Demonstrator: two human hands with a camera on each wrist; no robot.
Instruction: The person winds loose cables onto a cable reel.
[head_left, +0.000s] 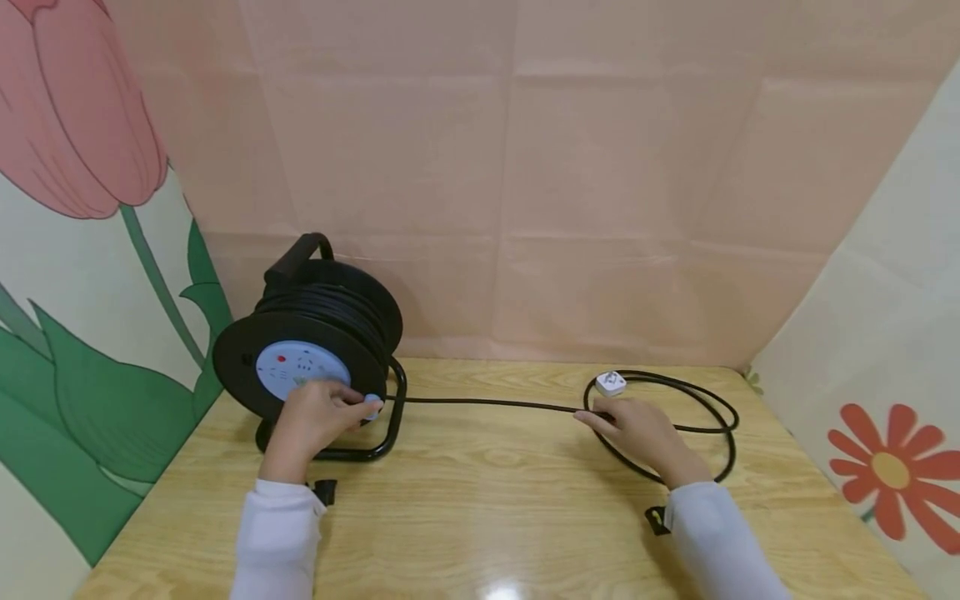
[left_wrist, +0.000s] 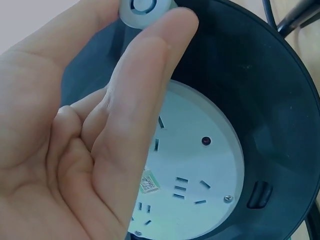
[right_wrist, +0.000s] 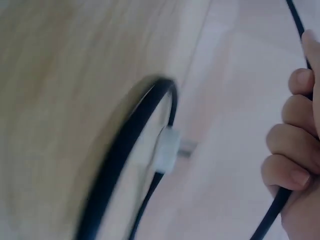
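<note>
A black cable reel (head_left: 238,371) stands at the left of the table, its dark cord wound between two flanges. A pale blue socket panel (left_wrist: 220,165) fills the middle of its near face. My left hand (head_left: 315,417) pinches the light blue winding knob (head_left: 372,407) at the flange's lower right edge between thumb and finger. From the reel a black cable (head_left: 480,402) runs right across to my right hand (head_left: 639,429), whose fingers curl round it in the right wrist view. Beyond that hand the cable lies in loose loops, with a white plug (head_left: 611,383) beside them.
The reel's tubular stand (head_left: 393,425) rests on the wood-grain table (head_left: 480,508). A pink backdrop (head_left: 525,208) rises behind the table, with printed flower panels at both sides. Small black straps (head_left: 657,520) show by each wrist.
</note>
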